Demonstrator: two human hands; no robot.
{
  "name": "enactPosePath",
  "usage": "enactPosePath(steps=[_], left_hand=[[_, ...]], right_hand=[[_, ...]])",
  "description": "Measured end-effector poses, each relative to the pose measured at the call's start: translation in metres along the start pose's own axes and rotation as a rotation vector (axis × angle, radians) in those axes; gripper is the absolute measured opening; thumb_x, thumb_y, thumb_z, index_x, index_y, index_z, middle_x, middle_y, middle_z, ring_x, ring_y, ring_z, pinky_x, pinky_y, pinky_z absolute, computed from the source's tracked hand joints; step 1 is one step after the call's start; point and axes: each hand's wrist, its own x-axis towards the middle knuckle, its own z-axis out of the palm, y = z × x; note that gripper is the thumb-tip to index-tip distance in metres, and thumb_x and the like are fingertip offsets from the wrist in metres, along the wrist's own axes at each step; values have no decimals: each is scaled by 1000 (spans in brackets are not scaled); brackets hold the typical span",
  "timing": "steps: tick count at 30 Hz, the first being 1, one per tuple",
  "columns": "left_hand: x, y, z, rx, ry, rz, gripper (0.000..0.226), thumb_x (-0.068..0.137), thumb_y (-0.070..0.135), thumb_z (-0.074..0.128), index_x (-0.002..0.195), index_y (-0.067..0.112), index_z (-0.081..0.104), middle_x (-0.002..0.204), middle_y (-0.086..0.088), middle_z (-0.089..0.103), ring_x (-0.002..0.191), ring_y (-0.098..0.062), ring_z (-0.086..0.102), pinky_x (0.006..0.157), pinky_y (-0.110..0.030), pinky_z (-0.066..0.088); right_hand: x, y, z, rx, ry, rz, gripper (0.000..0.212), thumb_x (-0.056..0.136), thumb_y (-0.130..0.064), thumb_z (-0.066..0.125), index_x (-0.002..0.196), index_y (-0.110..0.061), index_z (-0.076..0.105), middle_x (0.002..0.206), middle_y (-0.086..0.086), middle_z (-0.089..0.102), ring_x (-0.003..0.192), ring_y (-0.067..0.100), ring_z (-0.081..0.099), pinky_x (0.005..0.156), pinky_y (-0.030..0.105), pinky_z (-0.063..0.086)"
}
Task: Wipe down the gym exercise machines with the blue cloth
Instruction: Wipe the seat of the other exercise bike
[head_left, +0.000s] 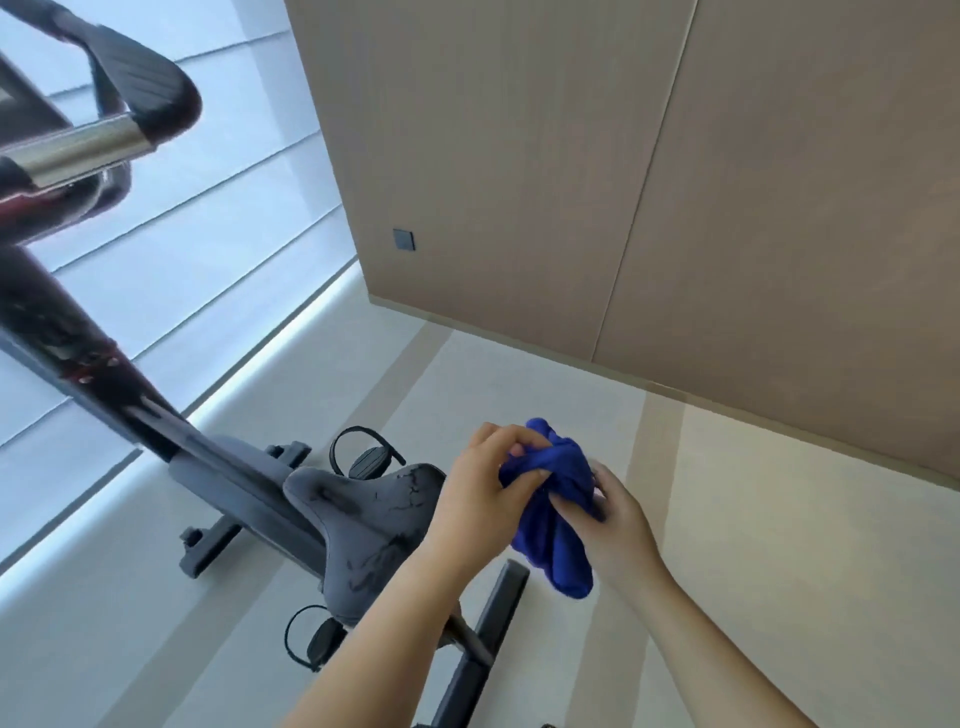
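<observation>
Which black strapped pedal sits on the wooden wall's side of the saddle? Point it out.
The black strapped pedal showing above the grey saddle, just left of the left hand; the other pedal lies lower, by the forearm.

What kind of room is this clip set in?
Likely a small gym room: an exercise bike with saddle and strapped pedals stands on a pale floor beside a window blind and a wood-panelled wall.

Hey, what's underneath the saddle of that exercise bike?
Below the saddle: the far pedal and near pedal, both strapped, the base bars and pale floor. What joins the saddle to the frame is hidden by the saddle and the left forearm.
</observation>
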Motion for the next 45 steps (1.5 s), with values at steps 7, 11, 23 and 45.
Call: enactPosePath(steps=[7, 11, 23, 45], left_hand=[[-15, -33, -19, 227, 129, -176, 30, 79, 30, 70, 105, 35, 55, 109, 14, 45, 99, -3, 51, 87, -25, 48], [-36, -66, -50, 583, 68, -287, 47, 84, 45, 60, 126, 34, 43, 133, 11, 37, 121, -12, 37, 98, -26, 35], [-60, -112, -128, 587, 135, -539, 50, 88, 39, 57, 133, 24, 42, 139, 0, 39, 119, -21, 47, 101, -33, 39], [-20, -194, -182, 601, -169, -452, 70, 95, 13, 43, 149, 17, 0, 158, 4, 12, 113, -24, 55, 91, -38, 48]], right_hand=[[37, -12, 12, -20, -143, -36, 43, 89, -2, 54, 95, -45, 58, 102, -17, 68, 95, 5, 65, 71, 16, 51], [59, -22, 24, -61, -154, -43, 43, 90, -5, 51, 97, -47, 59, 103, -20, 68, 96, 0, 63, 78, 18, 46], [99, -51, 135, -340, -320, -276, 61, 81, 7, 39, 85, -47, 68, 112, -15, 57, 104, -13, 48, 89, 0, 32], [96, 26, 273, -847, -531, -157, 35, 90, -19, 54, 122, -33, 57, 143, 0, 45, 131, 21, 40, 108, 42, 32]])
